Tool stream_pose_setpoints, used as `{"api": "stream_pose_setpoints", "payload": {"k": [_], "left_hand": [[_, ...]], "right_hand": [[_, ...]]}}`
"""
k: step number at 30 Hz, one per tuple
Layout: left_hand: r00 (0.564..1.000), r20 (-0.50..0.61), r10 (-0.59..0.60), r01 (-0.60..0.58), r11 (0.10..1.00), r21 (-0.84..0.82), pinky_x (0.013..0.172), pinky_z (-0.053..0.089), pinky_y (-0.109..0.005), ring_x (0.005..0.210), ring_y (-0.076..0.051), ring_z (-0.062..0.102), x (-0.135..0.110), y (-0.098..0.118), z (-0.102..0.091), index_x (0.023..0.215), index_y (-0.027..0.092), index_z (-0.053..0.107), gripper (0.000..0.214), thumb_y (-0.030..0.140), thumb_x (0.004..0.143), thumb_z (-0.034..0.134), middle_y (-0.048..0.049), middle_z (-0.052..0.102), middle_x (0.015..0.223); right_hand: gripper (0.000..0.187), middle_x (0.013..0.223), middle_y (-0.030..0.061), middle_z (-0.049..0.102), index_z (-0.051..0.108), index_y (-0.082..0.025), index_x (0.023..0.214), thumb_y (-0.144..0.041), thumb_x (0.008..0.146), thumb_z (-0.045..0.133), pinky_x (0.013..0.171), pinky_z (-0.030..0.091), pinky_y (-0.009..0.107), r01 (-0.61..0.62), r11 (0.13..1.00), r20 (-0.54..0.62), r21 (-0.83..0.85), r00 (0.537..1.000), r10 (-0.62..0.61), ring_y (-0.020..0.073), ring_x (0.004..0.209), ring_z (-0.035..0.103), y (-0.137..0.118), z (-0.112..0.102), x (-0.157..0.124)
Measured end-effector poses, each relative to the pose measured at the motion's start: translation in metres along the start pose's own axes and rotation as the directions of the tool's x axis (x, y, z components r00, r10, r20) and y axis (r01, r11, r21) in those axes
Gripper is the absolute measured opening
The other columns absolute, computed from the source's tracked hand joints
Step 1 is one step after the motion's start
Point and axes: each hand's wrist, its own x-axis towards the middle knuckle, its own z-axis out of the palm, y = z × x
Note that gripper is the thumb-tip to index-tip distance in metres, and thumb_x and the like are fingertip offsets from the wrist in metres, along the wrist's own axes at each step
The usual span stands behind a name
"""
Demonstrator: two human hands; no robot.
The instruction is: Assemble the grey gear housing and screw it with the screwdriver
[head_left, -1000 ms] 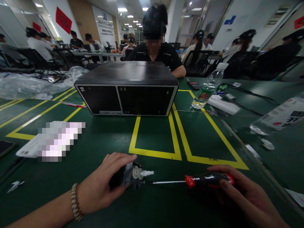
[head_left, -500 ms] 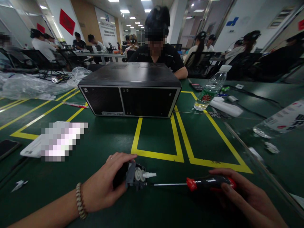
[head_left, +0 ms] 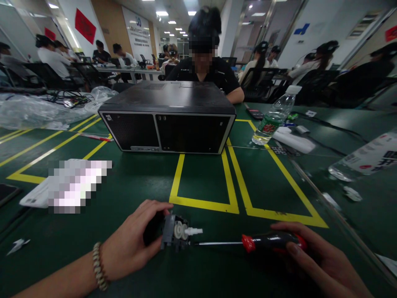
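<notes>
My left hand (head_left: 132, 240) is closed around a small grey plastic gearbox (head_left: 169, 238), thumb on the near side and fingers on the far side. Two white gears (head_left: 181, 230) and a white shaft (head_left: 195, 231) show on it, the shaft pointing right. In my right hand (head_left: 319, 256) is a screwdriver (head_left: 273, 241) with a black and red handle, held level. Its thin metal blade points left, and the tip is close to the gearbox's lower right side. Whether the tip touches anything there, I cannot tell.
A black computer case (head_left: 167, 103) lies on the green table, with a person (head_left: 204, 70) seated behind it. Two plastic bottles (head_left: 273, 118) are at the right. On the left lie a white-edged device (head_left: 35, 194), a phone (head_left: 8, 193) and plastic wrapping (head_left: 37, 111).
The view has shifted slightly, so things appear a little further left. Both hands keep hold of the gearbox and the screwdriver, in nearly the same positions relative to each other.
</notes>
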Motion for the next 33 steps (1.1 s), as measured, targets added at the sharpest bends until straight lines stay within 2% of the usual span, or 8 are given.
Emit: {"api": "stream_pose_setpoints", "payload": {"k": [9, 16, 21, 24, 33], "left_hand": [[1.000, 0.008, 0.005, -0.005, 1.000, -0.018, 0.101, 0.055, -0.049, 0.119, -0.027, 0.061, -0.001, -0.001, -0.002, 0.147, 0.031, 0.043, 0.063, 0.011, 0.090, 0.062, -0.0078, 0.060, 0.132], [0.998, 0.013, 0.060, -0.058, 0.994, -0.090, 0.119, 0.046, -0.057, 0.139, -0.031, 0.051, -0.005, 0.002, -0.002, 0.157, 0.035, 0.033, 0.079, 0.013, 0.090, 0.069, -0.0113, 0.047, 0.152], [0.992, 0.049, 0.117, -0.113, 0.991, -0.075, 0.117, 0.049, -0.058, 0.143, -0.034, 0.047, -0.006, 0.001, -0.004, 0.153, 0.039, 0.042, 0.073, 0.018, 0.090, 0.075, -0.0114, 0.040, 0.157], [0.992, 0.053, 0.117, -0.114, 0.992, -0.057, 0.115, 0.050, -0.058, 0.141, -0.033, 0.049, -0.006, 0.001, -0.004, 0.152, 0.040, 0.044, 0.069, 0.018, 0.093, 0.073, -0.0106, 0.041, 0.156], [0.990, 0.049, 0.131, -0.129, 0.990, -0.054, 0.114, 0.051, -0.054, 0.138, -0.030, 0.052, -0.005, 0.003, -0.005, 0.150, 0.039, 0.047, 0.065, 0.017, 0.094, 0.070, -0.0086, 0.048, 0.153]], "right_hand": [[0.049, 0.099, 0.0104, 0.082, 0.076, -0.026, 0.123, -0.063, 0.091, 0.071, 0.058, 0.069, 0.035, -0.018, 1.000, -0.009, 0.013, 1.000, 0.018, 0.0281, 0.072, 0.080, 0.011, -0.003, 0.001], [0.054, 0.091, 0.0097, 0.080, 0.074, -0.025, 0.122, -0.069, 0.090, 0.067, 0.052, 0.067, 0.035, -0.041, 0.999, -0.014, -0.027, 0.999, 0.041, 0.0258, 0.063, 0.077, 0.008, -0.002, 0.003], [0.053, 0.092, 0.0094, 0.081, 0.073, -0.026, 0.122, -0.069, 0.090, 0.068, 0.051, 0.066, 0.034, -0.053, 0.998, -0.006, -0.024, 0.999, 0.053, 0.0251, 0.063, 0.077, 0.009, -0.002, 0.002], [0.053, 0.087, 0.0084, 0.080, 0.073, -0.027, 0.124, -0.068, 0.092, 0.067, 0.052, 0.066, 0.034, -0.051, 0.998, -0.008, -0.028, 0.999, 0.051, 0.0248, 0.062, 0.076, 0.013, -0.002, 0.002], [0.055, 0.096, 0.0103, 0.081, 0.073, -0.026, 0.126, -0.068, 0.090, 0.068, 0.056, 0.069, 0.036, -0.058, 0.998, 0.005, -0.017, 0.998, 0.058, 0.0282, 0.070, 0.079, 0.020, -0.003, 0.003]]}}
